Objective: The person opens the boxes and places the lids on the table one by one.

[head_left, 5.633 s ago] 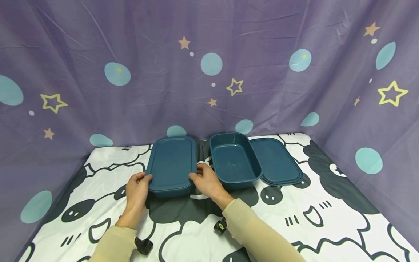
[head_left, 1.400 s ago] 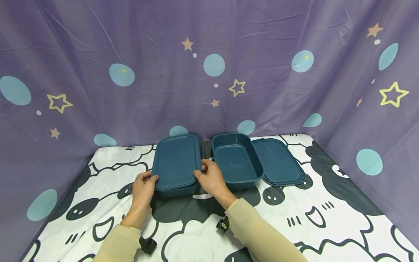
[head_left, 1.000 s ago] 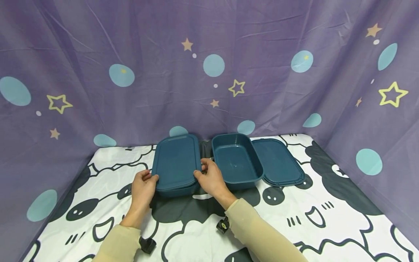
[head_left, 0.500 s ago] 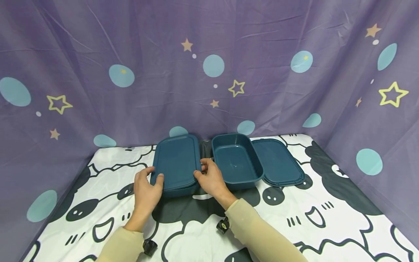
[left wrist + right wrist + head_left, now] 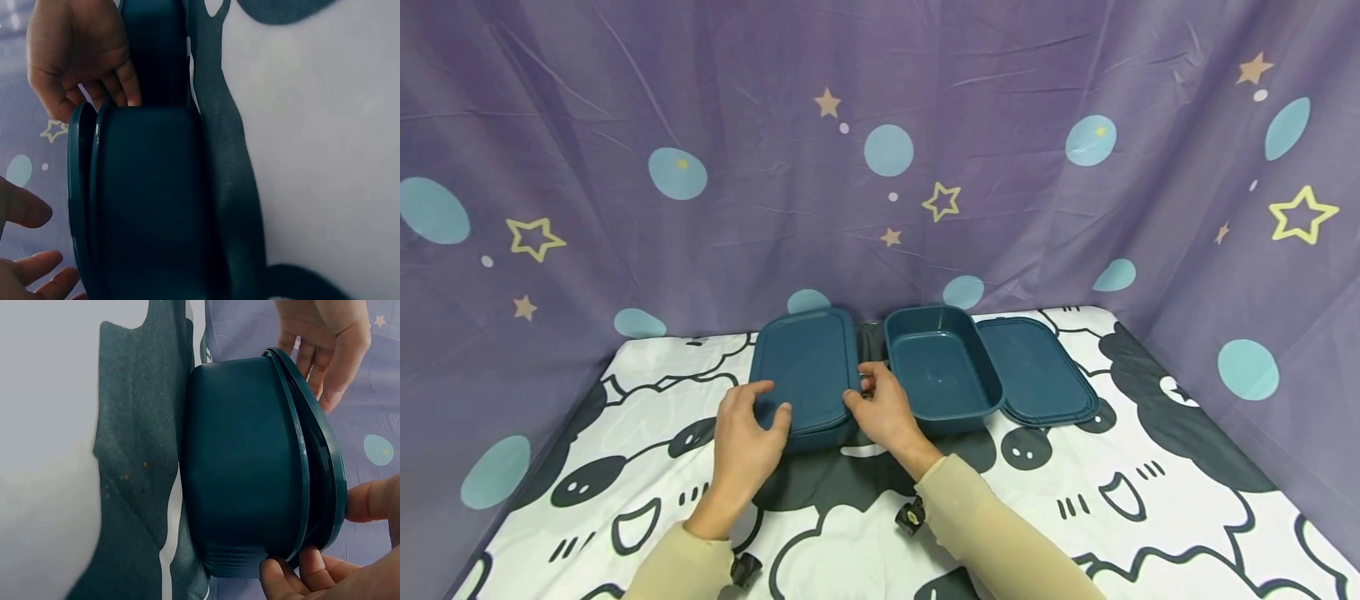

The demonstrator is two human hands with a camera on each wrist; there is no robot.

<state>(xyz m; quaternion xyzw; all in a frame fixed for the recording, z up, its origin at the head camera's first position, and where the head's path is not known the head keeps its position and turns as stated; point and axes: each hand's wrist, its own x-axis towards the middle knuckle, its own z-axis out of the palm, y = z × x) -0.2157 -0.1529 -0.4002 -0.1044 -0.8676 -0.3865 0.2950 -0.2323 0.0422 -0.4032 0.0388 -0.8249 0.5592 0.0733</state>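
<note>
A dark blue lid (image 5: 805,367) lies over a matching rectangular food container (image 5: 822,441), left of the middle of the table. In the right wrist view a gap shows between the lid (image 5: 334,469) and the container's rim, so the lid sits tilted, not pressed down. My right hand (image 5: 887,417) pinches the lid's right edge, thumb on top and fingers beneath. Over the lid's front left corner hovers my left hand (image 5: 748,442), thumb and fingers spread. The left wrist view has its fingers (image 5: 28,206) apart from the lid.
Right of it stands a second, uncovered blue container (image 5: 943,375) with nothing inside. Its right side borders another blue lid (image 5: 1037,371) lying flat. A sheep-patterned cloth (image 5: 1150,483) covers the table, and a purple curtain (image 5: 1000,233) hangs behind.
My left hand has let go of the lid's left edge, spread its fingers and shifted right over the corner. My right hand keeps its pinch, nearly still over the last second.
</note>
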